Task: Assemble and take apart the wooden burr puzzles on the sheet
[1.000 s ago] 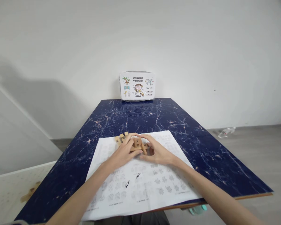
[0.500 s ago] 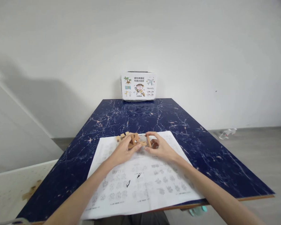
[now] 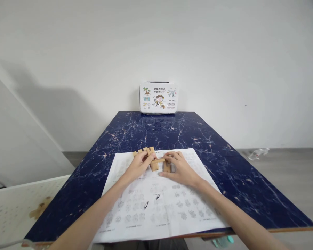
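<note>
My left hand [image 3: 138,166] is closed around a wooden block [image 3: 150,150] with a dark mark on its face. Just right of that hand, a thin wooden bar [image 3: 158,160] spans toward my right fingers, above a second small block [image 3: 154,167]. My right hand [image 3: 183,170] curls over another wooden piece [image 3: 167,167], gripping it between thumb and fingers. Several wooden pieces [image 3: 140,151] stick out behind my left hand; whether they join the marked block is hidden. All this sits over the upper part of a printed paper sheet [image 3: 135,225] bearing rows of faint diagrams.
Two small dark items [image 3: 146,205] lie on the sheet. Underneath is a blue marbled table [image 3: 156,133], with a white cartoon-printed case [image 3: 158,99] at its far edge against the wall. A white perforated surface [image 3: 13,198] holding wooden pieces [image 3: 40,208] is at lower left.
My right hand has turned the wooden piece and brought it lower and nearer me. The bar and small block beside my left hand now show more clearly. The whole view has shifted slightly.
</note>
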Demonstrator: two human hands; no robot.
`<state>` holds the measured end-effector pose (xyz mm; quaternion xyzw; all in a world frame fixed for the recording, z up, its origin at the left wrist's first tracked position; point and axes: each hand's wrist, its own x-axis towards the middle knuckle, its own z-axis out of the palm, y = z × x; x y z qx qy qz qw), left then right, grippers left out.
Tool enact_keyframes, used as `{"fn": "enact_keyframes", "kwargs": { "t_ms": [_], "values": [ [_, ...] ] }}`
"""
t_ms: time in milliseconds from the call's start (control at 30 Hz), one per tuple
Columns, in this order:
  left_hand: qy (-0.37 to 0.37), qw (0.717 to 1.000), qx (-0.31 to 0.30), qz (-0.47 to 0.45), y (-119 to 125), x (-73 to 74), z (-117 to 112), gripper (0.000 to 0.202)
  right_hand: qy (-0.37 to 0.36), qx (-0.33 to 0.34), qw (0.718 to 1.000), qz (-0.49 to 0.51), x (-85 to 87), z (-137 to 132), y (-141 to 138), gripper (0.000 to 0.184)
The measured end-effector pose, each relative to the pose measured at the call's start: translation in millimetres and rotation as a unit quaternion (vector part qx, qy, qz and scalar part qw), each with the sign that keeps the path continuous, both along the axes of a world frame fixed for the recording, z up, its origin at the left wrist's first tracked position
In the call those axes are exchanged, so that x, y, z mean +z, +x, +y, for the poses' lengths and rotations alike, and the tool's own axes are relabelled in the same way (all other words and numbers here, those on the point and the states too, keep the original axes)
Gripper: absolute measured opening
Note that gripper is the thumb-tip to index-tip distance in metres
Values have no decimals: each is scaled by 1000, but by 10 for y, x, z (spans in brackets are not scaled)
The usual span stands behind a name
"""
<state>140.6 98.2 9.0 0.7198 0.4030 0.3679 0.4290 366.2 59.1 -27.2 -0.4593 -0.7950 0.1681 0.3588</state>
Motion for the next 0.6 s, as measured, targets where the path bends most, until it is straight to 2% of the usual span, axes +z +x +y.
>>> {"fn": "enact_keyframes", "kwargs": {
  "t_ms": [133,333,433,600],
  "values": [
    [-32,999,-15,-13,-1,-33,-4,45,-13,0,999,48,78,-38,-7,50],
    [-33,999,-40,10,-15,-34,-18,46,-31,62,988,138,254,-104,-18,17],
    [-38,997,-63,20,-12,1,-43,46,-59,89,982,153,265,-132,-32,16],
    [-64,996,-69,1,2,23,-63,46,-21,98,986,134,223,-148,-42,16]
  ]
}}
